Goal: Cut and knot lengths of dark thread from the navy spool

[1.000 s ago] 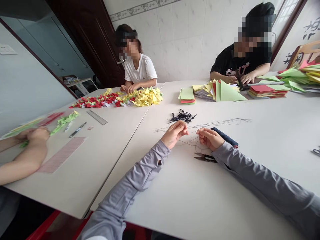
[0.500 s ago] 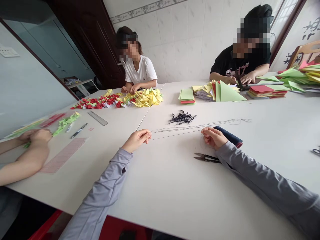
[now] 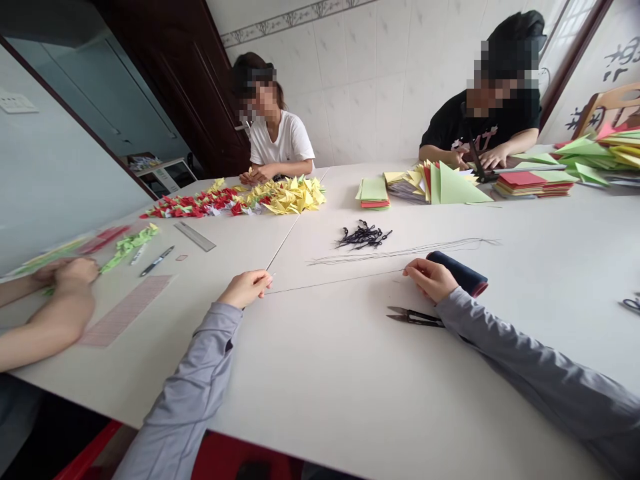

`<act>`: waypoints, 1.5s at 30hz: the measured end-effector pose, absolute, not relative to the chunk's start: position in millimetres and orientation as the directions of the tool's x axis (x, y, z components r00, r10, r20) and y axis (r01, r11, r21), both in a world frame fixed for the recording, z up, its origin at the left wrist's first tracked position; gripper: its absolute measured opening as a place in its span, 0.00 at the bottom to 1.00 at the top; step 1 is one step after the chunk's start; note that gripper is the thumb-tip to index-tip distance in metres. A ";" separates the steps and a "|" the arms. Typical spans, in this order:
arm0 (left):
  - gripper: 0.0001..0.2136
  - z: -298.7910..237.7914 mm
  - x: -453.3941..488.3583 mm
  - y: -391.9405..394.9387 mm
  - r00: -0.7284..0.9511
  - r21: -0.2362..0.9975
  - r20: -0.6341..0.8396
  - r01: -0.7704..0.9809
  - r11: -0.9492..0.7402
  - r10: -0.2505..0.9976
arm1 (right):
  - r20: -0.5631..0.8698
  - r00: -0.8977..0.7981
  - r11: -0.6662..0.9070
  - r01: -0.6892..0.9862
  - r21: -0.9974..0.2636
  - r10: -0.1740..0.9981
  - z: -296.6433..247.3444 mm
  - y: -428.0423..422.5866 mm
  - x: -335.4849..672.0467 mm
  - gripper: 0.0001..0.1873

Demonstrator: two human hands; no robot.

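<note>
A thin dark thread (image 3: 335, 282) stretches almost straight between my two hands, just above the white table. My left hand (image 3: 246, 288) pinches one end, fingers closed. At the other end my right hand (image 3: 431, 277) is closed on the thread, beside a dark navy thread spool (image 3: 457, 272) with a reddish end. Black thread snips (image 3: 415, 317) lie just below my right wrist, partly covered by the sleeve. Beyond the taut thread, several loose cut threads (image 3: 400, 251) lie side by side. A small heap of knotted black cords (image 3: 364, 235) sits behind them.
Folded paper pieces (image 3: 295, 195) in yellow and red are heaped at the far left. Coloured paper stacks (image 3: 535, 183) stand at the far right. A ruler (image 3: 195, 237), a pen (image 3: 157, 261) and a lined strip (image 3: 127, 312) lie left, near a co-worker's hands (image 3: 75, 270). Two people sit opposite.
My left hand has moved left and toward me, so the thread span between my hands is longer. My right hand has barely moved.
</note>
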State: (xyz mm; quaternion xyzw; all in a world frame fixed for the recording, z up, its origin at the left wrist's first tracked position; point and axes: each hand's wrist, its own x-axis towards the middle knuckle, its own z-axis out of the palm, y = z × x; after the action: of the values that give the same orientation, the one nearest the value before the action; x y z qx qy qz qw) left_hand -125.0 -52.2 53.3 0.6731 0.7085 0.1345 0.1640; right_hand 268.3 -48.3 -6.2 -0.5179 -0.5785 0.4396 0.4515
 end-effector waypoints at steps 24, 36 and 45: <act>0.12 0.9 117.4 -5.3 0.428 0.958 0.003 0.259 -0.126 0.904 | 0.614 -0.249 0.455 0.867 -0.204 0.749 1.4 -50.9 267.6 0.10; 0.14 1.8 115.6 -9.7 0.496 0.945 0.035 0.266 -0.191 0.868 | 0.568 -0.198 0.404 0.876 -0.263 0.799 2.7 -50.2 268.3 0.09; 0.13 1.8 113.1 -12.2 0.538 0.954 0.064 0.214 -0.210 0.840 | 0.545 -0.202 0.390 0.885 -0.254 0.814 1.3 -50.5 269.9 0.10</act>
State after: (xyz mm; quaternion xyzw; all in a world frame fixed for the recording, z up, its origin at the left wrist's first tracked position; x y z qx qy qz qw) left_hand 113.1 -12.2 1.8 0.7143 0.3690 0.3077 0.5088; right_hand 269.9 -50.5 1.3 -0.5492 -0.7732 -0.0570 0.3119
